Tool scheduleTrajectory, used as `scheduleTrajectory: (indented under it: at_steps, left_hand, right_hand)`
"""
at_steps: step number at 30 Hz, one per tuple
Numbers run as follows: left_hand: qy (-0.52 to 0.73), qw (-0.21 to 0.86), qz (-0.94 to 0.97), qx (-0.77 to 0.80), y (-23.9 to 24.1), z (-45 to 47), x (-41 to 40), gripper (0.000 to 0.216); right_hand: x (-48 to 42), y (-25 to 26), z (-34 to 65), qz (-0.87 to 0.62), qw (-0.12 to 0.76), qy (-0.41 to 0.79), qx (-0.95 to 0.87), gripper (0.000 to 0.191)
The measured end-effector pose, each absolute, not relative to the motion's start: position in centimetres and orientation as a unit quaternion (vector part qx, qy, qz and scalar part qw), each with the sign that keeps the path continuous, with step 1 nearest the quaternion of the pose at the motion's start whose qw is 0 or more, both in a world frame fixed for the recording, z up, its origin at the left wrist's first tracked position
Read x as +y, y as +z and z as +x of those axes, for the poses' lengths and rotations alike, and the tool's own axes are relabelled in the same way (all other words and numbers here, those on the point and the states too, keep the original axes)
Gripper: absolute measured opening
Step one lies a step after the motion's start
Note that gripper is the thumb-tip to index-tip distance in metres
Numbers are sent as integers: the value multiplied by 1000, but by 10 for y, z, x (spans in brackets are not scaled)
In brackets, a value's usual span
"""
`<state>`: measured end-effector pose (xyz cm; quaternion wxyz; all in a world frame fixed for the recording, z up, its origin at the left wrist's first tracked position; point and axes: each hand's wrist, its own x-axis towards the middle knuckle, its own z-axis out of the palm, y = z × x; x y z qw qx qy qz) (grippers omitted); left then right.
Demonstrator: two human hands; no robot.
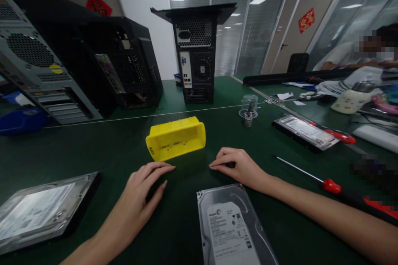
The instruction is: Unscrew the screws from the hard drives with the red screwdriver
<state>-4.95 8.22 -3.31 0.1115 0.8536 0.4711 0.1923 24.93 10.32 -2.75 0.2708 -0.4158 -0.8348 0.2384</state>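
My left hand (140, 192) rests over the green table, fingers apart and thumb away from the forefinger, with nothing in it. Just beyond its fingertips a yellow plastic bin (175, 132) leans with its mouth toward me; several small metal screws (172, 145) lie inside. My right hand (238, 165) pinches thumb and forefinger together at the bin's right front; whatever is between the tips is too small to make out. A hard drive (228, 227) with a white label lies below my right hand, label up, its near end cut off by the frame.
Another hard drive (40, 207) lies at left. To the right are a screwdriver (311, 174), a third drive (307, 130) and red-handled pliers (338, 136). A clear plastic cup-like piece (248, 109) stands behind. Computer cases (199, 58) line the back; a person (357, 51) sits far right.
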Motion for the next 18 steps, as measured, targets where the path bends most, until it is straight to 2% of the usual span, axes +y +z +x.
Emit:
scheduleTrajectory:
  at_steps: [5,18]
  left_hand:
    - [192,5,849,492,-38,-74,91,32]
    - [206,-4,868,451,-37,-75,86,28]
  right_hand:
    - [102,-25,251,-411,252,243,-842,19]
    - [108,-19,253,-460,210,244,-827,21]
